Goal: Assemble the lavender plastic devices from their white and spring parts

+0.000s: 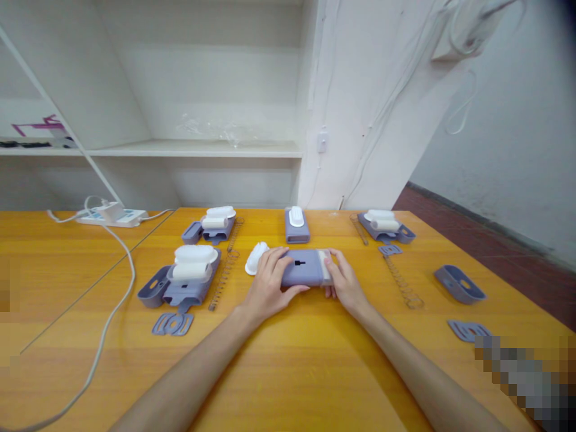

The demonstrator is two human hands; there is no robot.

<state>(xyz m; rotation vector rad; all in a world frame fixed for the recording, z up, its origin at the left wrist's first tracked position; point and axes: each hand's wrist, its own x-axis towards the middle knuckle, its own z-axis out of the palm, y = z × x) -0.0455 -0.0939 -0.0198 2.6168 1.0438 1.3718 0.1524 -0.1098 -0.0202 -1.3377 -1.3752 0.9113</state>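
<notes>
A purple-grey plastic case [300, 268] with a small black slot-shaped mark on top lies sideways between my two hands, low over the table. My left hand [271, 279] is closed round its left end, the thumb along the near edge. At the other end my right hand [344, 277] pinches a whitish piece [324, 264] that sticks out of the case; how deep it sits inside is hidden. Just beyond my left fingers lies a white oval cap [256, 258]. Behind the case stands another purple-grey case [297, 231] with a white oval cap [296, 216] on top.
On the left are two part sets with white rolls [191, 272], coil springs [221, 282] and a flat purple plate [173, 324]. To the right are another set [381, 225], a long spring [400, 282], a purple end cup [459, 284] and a plate [468, 330]. A power strip [112, 215] trails a cable.
</notes>
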